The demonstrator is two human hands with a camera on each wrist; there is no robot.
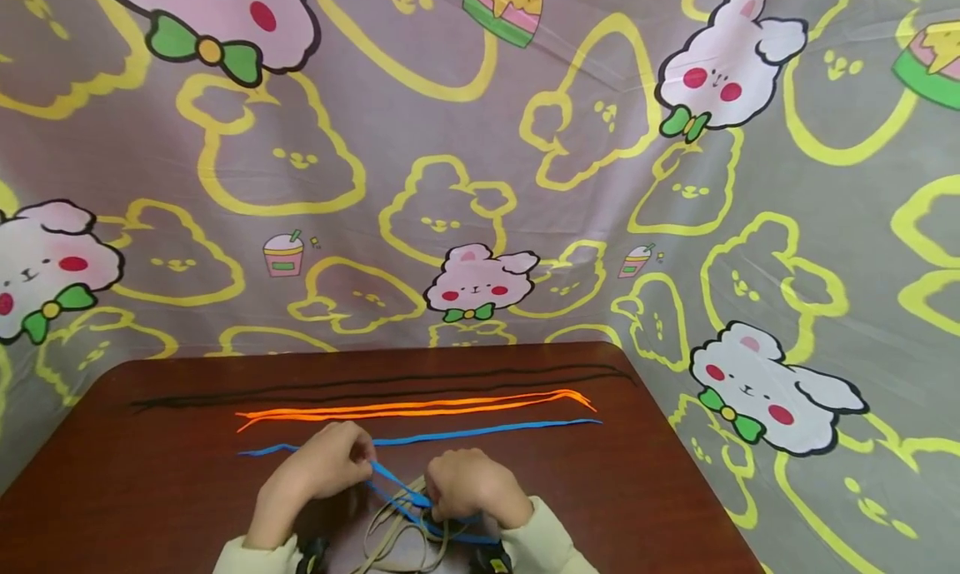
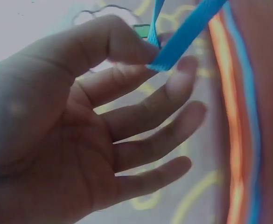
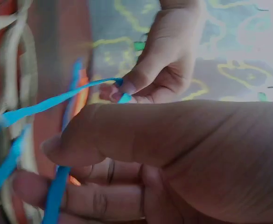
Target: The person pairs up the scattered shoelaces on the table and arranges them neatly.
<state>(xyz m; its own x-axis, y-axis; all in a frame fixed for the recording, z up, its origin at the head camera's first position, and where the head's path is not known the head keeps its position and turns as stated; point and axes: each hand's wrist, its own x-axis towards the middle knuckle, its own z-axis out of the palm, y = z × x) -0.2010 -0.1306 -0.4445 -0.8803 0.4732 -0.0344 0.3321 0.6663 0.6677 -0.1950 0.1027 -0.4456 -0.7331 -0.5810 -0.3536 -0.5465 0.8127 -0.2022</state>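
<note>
My left hand (image 1: 326, 461) pinches a loop of flat blue lace (image 2: 185, 42) between thumb and index finger, with its other fingers spread apart. From there the lace runs taut to my right hand (image 1: 472, 484), seen close by at the right in the head view. My right thumb and fingers hold another part of the blue lace (image 3: 56, 198), and a bunched blue piece shows beside the fingertips in the head view. Loops of beige cord (image 1: 386, 534) lie tangled below both hands. My right fingers partly hide where the blue lace meets the cord.
On the brown table (image 1: 172, 491), a second blue lace (image 1: 487, 432) lies stretched out just beyond my hands. Orange laces (image 1: 450, 406) and thin black laces (image 1: 360, 384) lie behind it. A curtain (image 1: 570, 224) printed with cartoon rabbits hangs at the back and right.
</note>
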